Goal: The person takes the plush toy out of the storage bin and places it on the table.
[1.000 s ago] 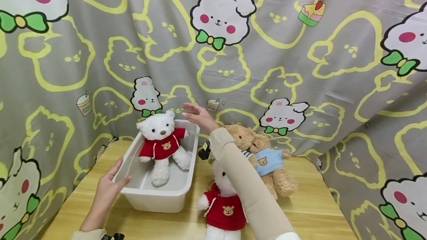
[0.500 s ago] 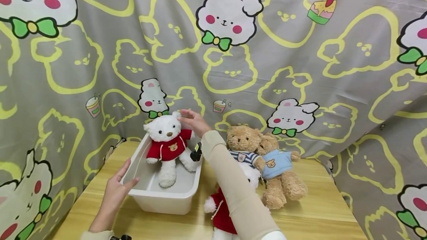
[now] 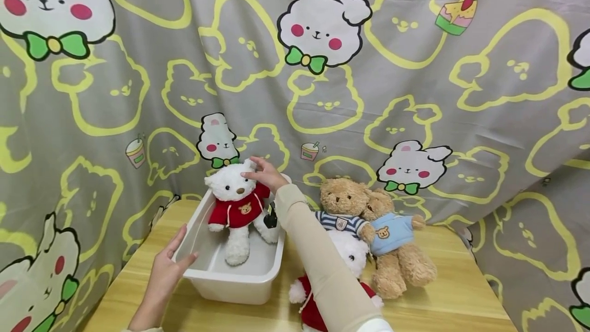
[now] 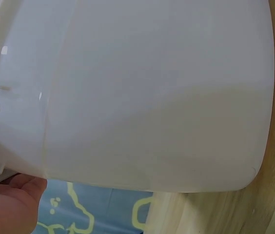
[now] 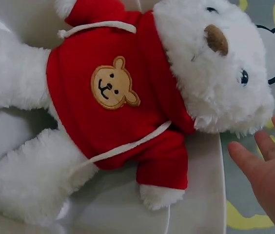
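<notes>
A white teddy bear [image 3: 232, 183] in a red hoodie lies face up in a white plastic tub [image 3: 251, 288], its head above the far rim. My right hand [image 3: 267, 174] is at the bear's ear. In the right wrist view its fingers [image 5: 245, 158] are spread beside the head; I cannot tell whether they touch it. My left hand [image 3: 168, 265] holds the tub's near left corner, thumb over the rim and fingers along the outer side. The left wrist view shows the tub's outer wall [image 4: 152, 97] and curled fingers [image 4: 30, 187] under the rim.
Right of the tub, a second white bear [image 3: 352, 252] in red is partly hidden behind my right arm. Farther back sit a brown bear [image 3: 343, 196] in stripes and a brown bear [image 3: 392, 232] in light blue. A patterned curtain [image 3: 258, 106] rises behind the wooden table [image 3: 461, 296].
My right hand has moved in and down from beyond the tub's far rim to the white bear's head. The left hand stays at the tub's corner. The whole view has shifted slightly.
</notes>
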Motion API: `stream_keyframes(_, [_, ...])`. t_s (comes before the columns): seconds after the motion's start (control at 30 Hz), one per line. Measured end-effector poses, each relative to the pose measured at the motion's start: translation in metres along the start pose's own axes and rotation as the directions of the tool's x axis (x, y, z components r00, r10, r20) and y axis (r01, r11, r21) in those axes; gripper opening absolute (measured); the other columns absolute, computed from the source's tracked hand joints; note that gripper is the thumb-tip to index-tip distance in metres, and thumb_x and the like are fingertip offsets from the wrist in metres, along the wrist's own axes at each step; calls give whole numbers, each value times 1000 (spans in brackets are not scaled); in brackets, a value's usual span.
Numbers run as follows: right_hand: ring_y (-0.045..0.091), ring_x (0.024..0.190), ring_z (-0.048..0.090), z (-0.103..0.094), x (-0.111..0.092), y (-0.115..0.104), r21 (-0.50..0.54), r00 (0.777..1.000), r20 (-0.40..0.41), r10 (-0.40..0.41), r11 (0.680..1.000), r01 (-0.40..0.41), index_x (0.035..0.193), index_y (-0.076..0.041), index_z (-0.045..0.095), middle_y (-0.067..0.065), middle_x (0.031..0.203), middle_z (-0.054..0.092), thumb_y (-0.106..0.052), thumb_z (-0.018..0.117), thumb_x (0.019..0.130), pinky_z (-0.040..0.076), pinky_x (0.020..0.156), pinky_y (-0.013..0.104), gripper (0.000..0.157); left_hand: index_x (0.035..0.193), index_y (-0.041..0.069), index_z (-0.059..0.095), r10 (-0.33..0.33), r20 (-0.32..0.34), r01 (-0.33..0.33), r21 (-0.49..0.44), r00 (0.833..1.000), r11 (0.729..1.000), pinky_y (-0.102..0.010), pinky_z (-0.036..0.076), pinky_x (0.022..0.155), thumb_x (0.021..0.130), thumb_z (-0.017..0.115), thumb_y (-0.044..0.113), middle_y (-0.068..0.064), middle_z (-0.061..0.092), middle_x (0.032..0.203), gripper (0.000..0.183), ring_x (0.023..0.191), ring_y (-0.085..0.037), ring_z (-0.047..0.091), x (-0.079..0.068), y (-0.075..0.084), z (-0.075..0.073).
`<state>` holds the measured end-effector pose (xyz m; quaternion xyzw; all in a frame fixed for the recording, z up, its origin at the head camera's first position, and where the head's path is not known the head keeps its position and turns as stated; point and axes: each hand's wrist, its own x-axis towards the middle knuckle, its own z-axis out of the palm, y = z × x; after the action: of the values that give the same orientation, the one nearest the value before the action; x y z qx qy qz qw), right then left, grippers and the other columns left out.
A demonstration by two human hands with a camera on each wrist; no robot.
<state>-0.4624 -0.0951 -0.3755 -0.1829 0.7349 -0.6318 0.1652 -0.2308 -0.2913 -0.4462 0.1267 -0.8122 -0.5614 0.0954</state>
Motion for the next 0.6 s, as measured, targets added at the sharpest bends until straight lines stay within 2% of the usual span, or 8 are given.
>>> stream_keyframes(0.3, [21, 141, 21, 16, 13, 0, -55, 1000, 16, 19, 998, -18, 149, -23, 30, 7, 155, 24, -25, 73, 82, 28, 112, 38, 79, 150, 13, 24, -26, -15, 26, 7, 1000, 1000, -49, 27, 107, 84, 67, 7, -9, 16, 155, 78, 137, -37, 24, -2, 2, -4])
stream_keyframes(0.47, [22, 141, 22, 18, 16, -2, -109, 1000, -12, 24, 994, -25, 149, -22, 29, 6, 155, 24, -25, 74, 81, 27, 112, 38, 82, 149, 12, 25, -26, -2, 25, -27, 1000, 999, -49, 26, 108, 84, 67, 4, -8, 15, 155, 78, 138, -37, 22, -1, 1, -2])
stream_keyframes(0.6, [25, 141, 21, 18, 18, 3, -127, 999, -10, 45, 991, -46, 150, -21, 25, 6, 156, 22, -25, 74, 81, 27, 112, 41, 85, 149, 11, 24, -17, 4, 17, -52, 1000, 998, -54, 24, 108, 84, 66, 3, -9, 14, 156, 78, 139, -41, 19, -1, 1, 1])
